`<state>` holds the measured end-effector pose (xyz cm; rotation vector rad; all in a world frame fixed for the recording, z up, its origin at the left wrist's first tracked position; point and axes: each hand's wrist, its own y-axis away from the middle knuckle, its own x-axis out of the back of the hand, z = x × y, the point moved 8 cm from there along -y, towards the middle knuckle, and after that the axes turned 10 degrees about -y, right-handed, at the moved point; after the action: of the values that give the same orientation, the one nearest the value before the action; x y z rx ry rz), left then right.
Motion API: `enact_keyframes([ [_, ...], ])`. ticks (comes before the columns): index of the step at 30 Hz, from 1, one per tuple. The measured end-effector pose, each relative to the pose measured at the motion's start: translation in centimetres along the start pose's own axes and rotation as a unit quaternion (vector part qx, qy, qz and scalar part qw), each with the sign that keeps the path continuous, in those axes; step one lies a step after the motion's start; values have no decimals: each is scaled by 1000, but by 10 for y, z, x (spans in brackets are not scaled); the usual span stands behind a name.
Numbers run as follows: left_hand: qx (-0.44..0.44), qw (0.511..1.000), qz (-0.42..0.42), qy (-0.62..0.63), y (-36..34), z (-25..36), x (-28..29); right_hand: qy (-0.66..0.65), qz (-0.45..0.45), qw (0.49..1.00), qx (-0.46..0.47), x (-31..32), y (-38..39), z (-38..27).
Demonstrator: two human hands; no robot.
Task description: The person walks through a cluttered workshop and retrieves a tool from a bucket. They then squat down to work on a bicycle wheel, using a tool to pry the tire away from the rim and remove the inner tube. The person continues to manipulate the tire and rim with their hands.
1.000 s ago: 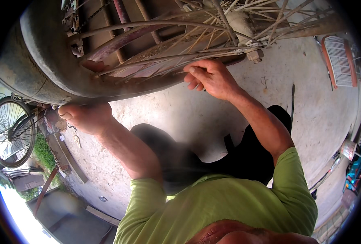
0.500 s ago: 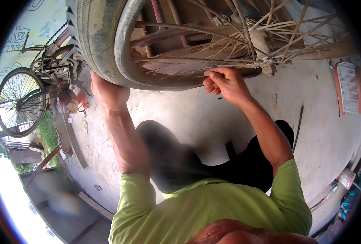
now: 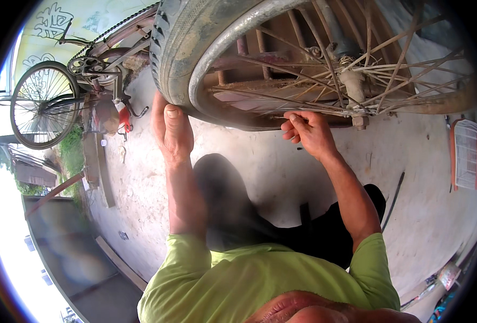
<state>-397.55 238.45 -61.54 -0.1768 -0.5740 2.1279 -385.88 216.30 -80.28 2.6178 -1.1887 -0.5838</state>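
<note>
A worn bicycle wheel fills the top of the view, with a dusty black tyre, a grey metal rim and rusty spokes. At the tyre's lower left edge, my left hand holds on with its thumb on the near side; the other fingers are partly hidden against the tread. Below the spokes, my right hand pinches a thin spoke-like rod between thumb and forefinger, its other fingers curled. The hub and an axle nut lie just right of that hand.
Another bicycle wheel with crank and chain stands at the left by a painted wall. A red-framed white rack is on the right. A thin black rod lies on the pale floor. A grey panel stands lower left.
The view has shifted, so wheel and hands appear lower and further right. My left thumb, hidden before, now shows beside the tyre. My right hand keeps its pinch by the spokes.
</note>
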Motion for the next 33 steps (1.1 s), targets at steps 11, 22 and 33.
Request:
enact_keyframes([
  [11,-42,989,55,-128,-3,4,3,-5,-6,1000,14,-1,-4,4],
  [22,22,997,46,-53,10,-24,26,20,-11,999,28,6,5,-15],
  [33,-16,866,169,-470,10,9,10,16,-22,999,32,8,11,-15],
])
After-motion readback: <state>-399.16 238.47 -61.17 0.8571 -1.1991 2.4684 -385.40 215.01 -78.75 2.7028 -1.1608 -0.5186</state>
